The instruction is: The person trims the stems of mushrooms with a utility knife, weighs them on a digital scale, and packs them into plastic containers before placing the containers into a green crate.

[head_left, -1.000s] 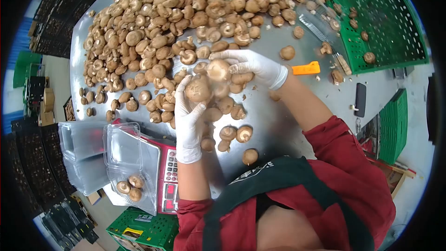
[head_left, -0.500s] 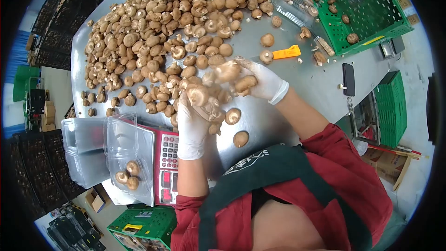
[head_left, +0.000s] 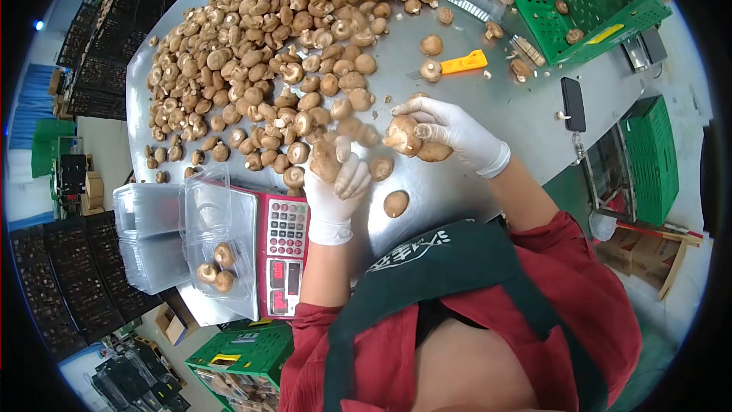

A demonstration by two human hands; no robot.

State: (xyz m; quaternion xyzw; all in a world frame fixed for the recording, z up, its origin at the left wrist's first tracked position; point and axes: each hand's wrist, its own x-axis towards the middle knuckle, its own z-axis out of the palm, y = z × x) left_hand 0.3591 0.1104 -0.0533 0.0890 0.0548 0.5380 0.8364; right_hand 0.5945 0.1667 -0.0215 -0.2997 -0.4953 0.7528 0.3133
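Note:
My right hand [head_left: 455, 136], in a white glove, is closed around a few shiitake mushrooms [head_left: 402, 136] above the metal table. My left hand [head_left: 338, 189], gloved too, has its fingers curled around a shiitake mushroom [head_left: 325, 161]. Between the hands, two mushrooms lie on the table: a pale one partly behind the left fingers and a brown one [head_left: 396, 204] nearer my body. Beyond the hands spreads a large heap of shiitake mushrooms [head_left: 252, 53]. A blurred mushroom [head_left: 364, 134] shows just past my left fingertips.
Left of my hands stands a red scale [head_left: 286, 240] with a clear plastic box [head_left: 200, 233] holding three mushrooms. Stacked clear boxes [head_left: 150, 210] sit beside it. An orange-handled knife [head_left: 463, 62], a phone [head_left: 573, 104] and a green crate [head_left: 564, 49] are at the right.
My hands have drawn apart. The cluster of mushrooms between them is gone from there; some mushrooms remain in each hand. The view has shifted slightly.

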